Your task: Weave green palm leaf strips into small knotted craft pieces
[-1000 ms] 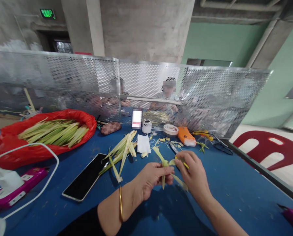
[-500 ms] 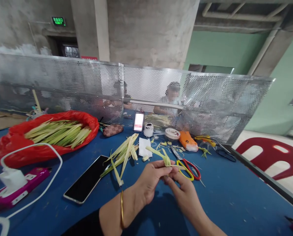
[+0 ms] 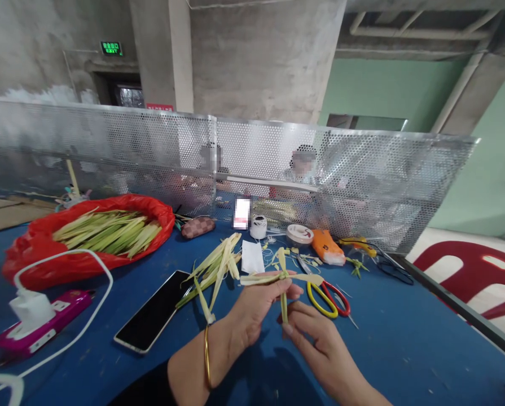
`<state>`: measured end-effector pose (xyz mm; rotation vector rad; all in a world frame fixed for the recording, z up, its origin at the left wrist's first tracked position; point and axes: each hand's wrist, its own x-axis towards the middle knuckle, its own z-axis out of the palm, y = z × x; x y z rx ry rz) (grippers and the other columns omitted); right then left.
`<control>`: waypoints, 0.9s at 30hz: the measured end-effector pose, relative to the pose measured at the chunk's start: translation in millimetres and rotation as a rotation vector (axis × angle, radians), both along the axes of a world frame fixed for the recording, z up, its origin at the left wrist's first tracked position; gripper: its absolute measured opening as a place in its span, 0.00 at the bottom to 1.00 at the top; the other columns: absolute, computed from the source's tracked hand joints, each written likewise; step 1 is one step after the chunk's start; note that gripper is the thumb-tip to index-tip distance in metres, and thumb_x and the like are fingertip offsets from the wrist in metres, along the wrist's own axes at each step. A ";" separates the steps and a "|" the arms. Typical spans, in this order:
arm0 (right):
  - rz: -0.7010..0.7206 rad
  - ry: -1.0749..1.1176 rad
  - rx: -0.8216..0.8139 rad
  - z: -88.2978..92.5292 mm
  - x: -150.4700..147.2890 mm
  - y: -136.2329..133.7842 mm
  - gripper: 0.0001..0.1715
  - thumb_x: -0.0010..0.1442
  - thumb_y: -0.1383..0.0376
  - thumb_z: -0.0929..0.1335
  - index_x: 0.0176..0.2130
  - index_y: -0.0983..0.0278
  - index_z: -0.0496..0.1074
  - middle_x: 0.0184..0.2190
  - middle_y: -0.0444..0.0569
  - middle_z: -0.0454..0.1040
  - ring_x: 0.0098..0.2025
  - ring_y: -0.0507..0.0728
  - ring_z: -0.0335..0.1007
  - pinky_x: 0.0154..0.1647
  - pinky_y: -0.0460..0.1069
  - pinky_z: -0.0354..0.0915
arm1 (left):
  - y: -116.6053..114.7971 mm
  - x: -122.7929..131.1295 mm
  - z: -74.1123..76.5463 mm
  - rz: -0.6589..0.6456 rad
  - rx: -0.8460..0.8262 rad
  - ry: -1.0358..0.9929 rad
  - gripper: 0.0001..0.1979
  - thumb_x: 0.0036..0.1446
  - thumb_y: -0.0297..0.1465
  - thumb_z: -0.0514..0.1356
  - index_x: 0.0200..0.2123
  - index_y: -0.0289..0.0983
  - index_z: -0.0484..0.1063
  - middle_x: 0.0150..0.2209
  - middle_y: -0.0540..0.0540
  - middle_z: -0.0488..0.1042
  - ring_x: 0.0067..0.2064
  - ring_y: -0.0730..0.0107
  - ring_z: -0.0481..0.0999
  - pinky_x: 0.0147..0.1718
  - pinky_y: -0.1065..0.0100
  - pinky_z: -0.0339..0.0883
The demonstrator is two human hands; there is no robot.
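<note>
My left hand (image 3: 256, 307) pinches a small woven piece of pale green leaf strips (image 3: 282, 277) just above the blue table (image 3: 404, 344). One strip sticks out left, one right, one hangs down. My right hand (image 3: 315, 338) sits just below it, fingertips closed on the hanging strip. A gold bangle is on my left wrist. Yellow-and-red scissors (image 3: 328, 298) lie on the table just right of my hands.
A red bag of green leaves (image 3: 95, 232) lies at left, loose leaf strips (image 3: 216, 265) and a black phone (image 3: 156, 310) in the middle. A pink power strip with white charger (image 3: 36, 318) is near left. Tape roll, orange glue gun (image 3: 327, 247) and perforated metal screen (image 3: 252, 163) stand behind; people sit beyond it.
My right hand let the scissors lie on the table and dropped below the woven piece, taking its hanging strip. The piece turned so its strips spread sideways. The view shifted right.
</note>
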<state>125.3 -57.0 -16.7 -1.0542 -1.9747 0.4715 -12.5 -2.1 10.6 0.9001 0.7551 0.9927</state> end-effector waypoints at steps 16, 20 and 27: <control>-0.402 -0.352 0.407 -1.6 17.2 10.2 0.15 0.67 0.67 0.60 0.29 0.60 0.67 0.23 0.43 0.73 0.28 0.54 0.69 0.50 0.55 0.57 | 1.4 7.4 -14.8 -0.060 0.010 0.132 0.15 0.43 0.39 0.69 0.27 0.33 0.75 0.20 0.51 0.70 0.23 0.77 0.65 0.25 0.72 0.56; -0.389 -0.322 0.395 2.1 12.3 4.1 0.17 0.67 0.66 0.60 0.25 0.60 0.65 0.21 0.43 0.70 0.26 0.54 0.66 0.46 0.54 0.58 | 4.1 6.2 -13.7 -0.028 -0.014 0.140 0.13 0.42 0.36 0.69 0.27 0.32 0.76 0.19 0.52 0.69 0.22 0.78 0.64 0.24 0.72 0.54; -0.242 0.281 -0.195 11.3 19.5 10.1 0.28 0.65 0.50 0.59 0.22 0.63 0.69 0.21 0.46 0.69 0.26 0.55 0.65 0.34 0.50 0.62 | 10.4 -2.0 -9.4 -0.153 -0.043 0.154 0.17 0.42 0.37 0.69 0.34 0.32 0.78 0.22 0.52 0.69 0.22 0.80 0.64 0.23 0.74 0.53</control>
